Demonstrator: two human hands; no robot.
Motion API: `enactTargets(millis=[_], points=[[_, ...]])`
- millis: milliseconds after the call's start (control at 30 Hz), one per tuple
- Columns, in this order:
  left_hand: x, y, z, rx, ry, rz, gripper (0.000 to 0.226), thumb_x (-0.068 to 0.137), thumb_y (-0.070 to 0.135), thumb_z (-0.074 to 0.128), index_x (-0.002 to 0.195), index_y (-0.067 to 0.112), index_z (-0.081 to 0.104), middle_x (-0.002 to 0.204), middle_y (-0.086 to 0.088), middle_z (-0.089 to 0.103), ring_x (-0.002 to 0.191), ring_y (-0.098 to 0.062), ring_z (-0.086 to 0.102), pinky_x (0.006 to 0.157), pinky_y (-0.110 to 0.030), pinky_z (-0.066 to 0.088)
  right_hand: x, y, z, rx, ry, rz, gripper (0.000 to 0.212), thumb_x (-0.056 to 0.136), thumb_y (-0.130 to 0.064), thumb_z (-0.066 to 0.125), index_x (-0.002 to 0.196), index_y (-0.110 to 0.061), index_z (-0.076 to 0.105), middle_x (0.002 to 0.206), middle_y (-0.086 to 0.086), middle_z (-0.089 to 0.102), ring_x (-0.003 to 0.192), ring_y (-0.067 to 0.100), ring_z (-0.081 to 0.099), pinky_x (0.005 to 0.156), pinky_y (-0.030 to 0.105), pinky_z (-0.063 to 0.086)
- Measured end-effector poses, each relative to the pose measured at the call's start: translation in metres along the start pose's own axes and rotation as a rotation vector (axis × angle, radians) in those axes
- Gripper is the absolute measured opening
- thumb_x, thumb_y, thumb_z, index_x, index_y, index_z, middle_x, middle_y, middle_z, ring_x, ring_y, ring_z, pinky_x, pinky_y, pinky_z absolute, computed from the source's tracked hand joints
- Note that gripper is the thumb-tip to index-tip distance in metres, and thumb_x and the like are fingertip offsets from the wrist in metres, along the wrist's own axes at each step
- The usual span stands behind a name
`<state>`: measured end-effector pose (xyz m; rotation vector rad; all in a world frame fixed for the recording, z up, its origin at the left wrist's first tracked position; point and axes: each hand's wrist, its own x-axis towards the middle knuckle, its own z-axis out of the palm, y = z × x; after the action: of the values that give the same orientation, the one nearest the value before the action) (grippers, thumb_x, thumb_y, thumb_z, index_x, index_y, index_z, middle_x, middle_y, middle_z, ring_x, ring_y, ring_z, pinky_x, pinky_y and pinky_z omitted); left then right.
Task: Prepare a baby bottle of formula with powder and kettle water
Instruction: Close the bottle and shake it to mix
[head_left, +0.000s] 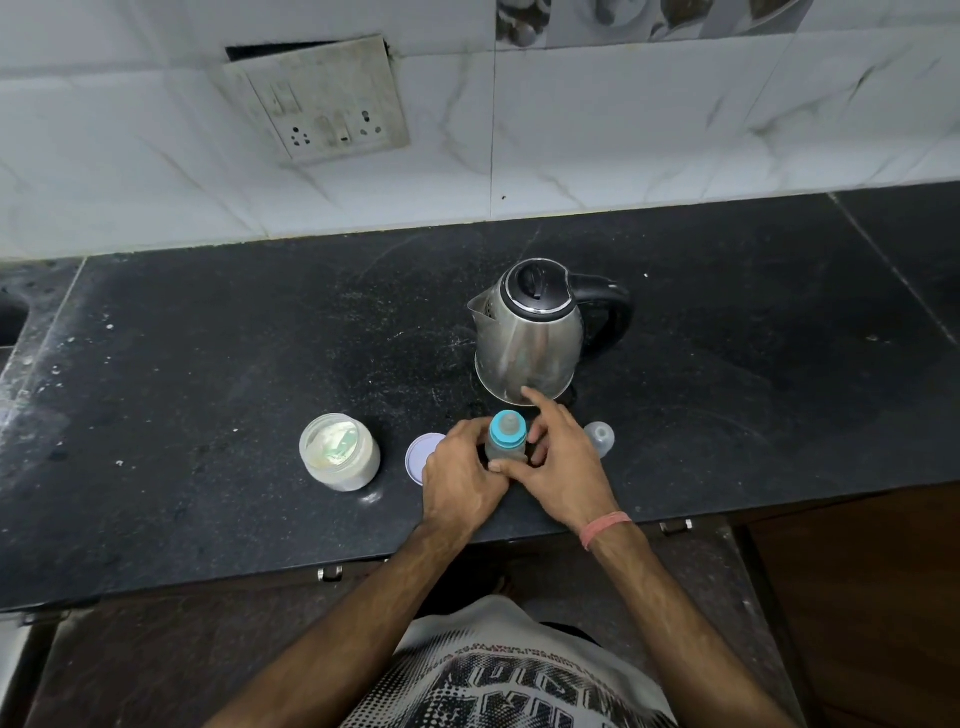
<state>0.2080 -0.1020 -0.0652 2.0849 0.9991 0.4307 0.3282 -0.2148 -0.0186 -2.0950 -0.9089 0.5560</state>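
Note:
A small baby bottle (507, 439) with a blue collar and a clear teat stands upright on the black counter (208, 364) near its front edge. My left hand (460, 475) wraps the bottle's body from the left. My right hand (558, 462) touches it from the right, thumb low on the bottle and index finger stretched toward the kettle. A steel kettle (527, 335) with a black lid and handle stands just behind. An open jar of white powder (340, 457) holding a scoop sits to the left.
The jar's white lid (418, 457) lies flat between jar and left hand. A clear bottle cap (600, 436) rests right of my right hand. A wall socket plate (322, 104) sits on the tiled wall. A sink edge (10, 317) shows at far left.

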Motion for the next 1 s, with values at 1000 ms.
enactTargets(millis=[1000], points=[[-0.001,0.007,-0.005,-0.031,0.003,-0.027,0.056,0.08,0.061,0.073,0.125,0.029,0.078,0.116,0.012,0.077,0.103,-0.007,0.074,0.089,-0.042,0.064,-0.002,-0.031,-0.018,0.113,0.129,-0.195,0.053,0.082,-0.02,0.089,0.13,-0.03,0.067,0.124,-0.018,0.067,0.113,0.011,0.065,0.083,0.033,0.059]])
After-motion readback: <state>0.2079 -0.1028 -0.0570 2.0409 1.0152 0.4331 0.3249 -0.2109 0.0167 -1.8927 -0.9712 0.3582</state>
